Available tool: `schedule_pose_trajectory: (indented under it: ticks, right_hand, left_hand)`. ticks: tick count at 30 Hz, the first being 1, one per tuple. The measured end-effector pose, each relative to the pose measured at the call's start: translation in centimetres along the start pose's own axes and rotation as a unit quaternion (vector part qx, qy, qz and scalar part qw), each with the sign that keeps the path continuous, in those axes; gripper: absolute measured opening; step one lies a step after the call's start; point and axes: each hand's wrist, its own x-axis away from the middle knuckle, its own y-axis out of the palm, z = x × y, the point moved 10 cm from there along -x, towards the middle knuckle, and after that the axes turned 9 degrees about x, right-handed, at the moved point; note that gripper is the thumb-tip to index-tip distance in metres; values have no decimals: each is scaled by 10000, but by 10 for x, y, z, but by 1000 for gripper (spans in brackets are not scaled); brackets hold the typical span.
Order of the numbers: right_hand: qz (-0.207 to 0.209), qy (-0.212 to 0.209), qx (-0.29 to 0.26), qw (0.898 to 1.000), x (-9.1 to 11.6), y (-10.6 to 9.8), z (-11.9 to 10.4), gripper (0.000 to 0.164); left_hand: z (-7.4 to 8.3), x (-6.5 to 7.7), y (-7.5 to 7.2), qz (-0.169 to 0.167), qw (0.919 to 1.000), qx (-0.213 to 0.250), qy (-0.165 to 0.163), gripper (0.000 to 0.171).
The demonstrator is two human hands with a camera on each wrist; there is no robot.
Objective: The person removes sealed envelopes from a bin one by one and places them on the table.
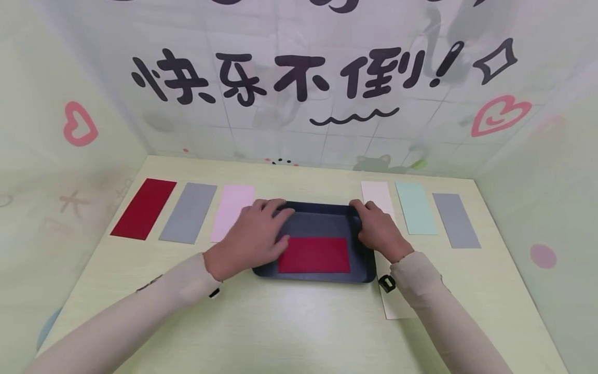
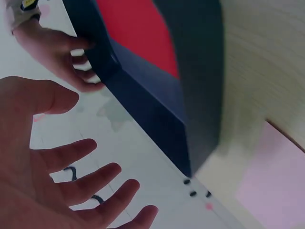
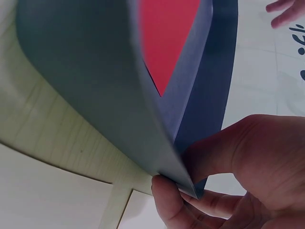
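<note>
A dark rectangular baking tray (image 1: 322, 221) sits mid-table, with a red card (image 1: 314, 255) lying flat inside along its near side. At the tray's far right corner, my right hand (image 1: 377, 226) grips the rim. The right wrist view shows that thumb (image 3: 214, 155) on the inner wall and fingers outside. My left hand (image 1: 254, 231) is over the tray's left side. In the left wrist view its fingers (image 2: 90, 186) are spread, apart from the tray, and hold nothing.
Left of the tray lie a red card (image 1: 144, 209), a grey card (image 1: 188, 213) and a pink card (image 1: 229, 208). To the right are a pale card (image 1: 377, 192), a mint card (image 1: 417, 208) and a grey card (image 1: 456, 221). Another pale card (image 1: 397, 306) lies partly beneath the right sleeve. Printed curtains enclose the table.
</note>
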Motion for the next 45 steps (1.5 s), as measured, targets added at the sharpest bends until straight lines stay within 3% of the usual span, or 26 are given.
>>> schedule_pose_trajectory:
  ticks: [4, 9, 13, 20, 34, 45]
  right_hand:
    - [15, -3, -7, 10000, 0, 0, 0, 62]
    - [24, -22, -2, 10000, 0, 0, 0, 63]
    - [36, -47, 10, 10000, 0, 0, 0, 63]
    - [-39, 12, -18, 10000, 0, 1, 1, 63]
    - [39, -30, 3, 10000, -1, 1, 1, 62]
    - [44, -16, -11, 10000, 0, 1, 1, 62]
  left_hand:
    - [23, -10, 14, -320, 9989, 63, 348, 51]
    - [42, -16, 41, -1112, 9922, 203, 529, 54]
    - [51, -19, 59, -1553, 9861, 118, 585, 52]
    - [58, -23, 82, -1986, 9786, -83, 539, 53]
    - [60, -23, 96, -2362, 9704, -211, 460, 56]
    - [60, -24, 93, -2063, 9758, -352, 628, 48]
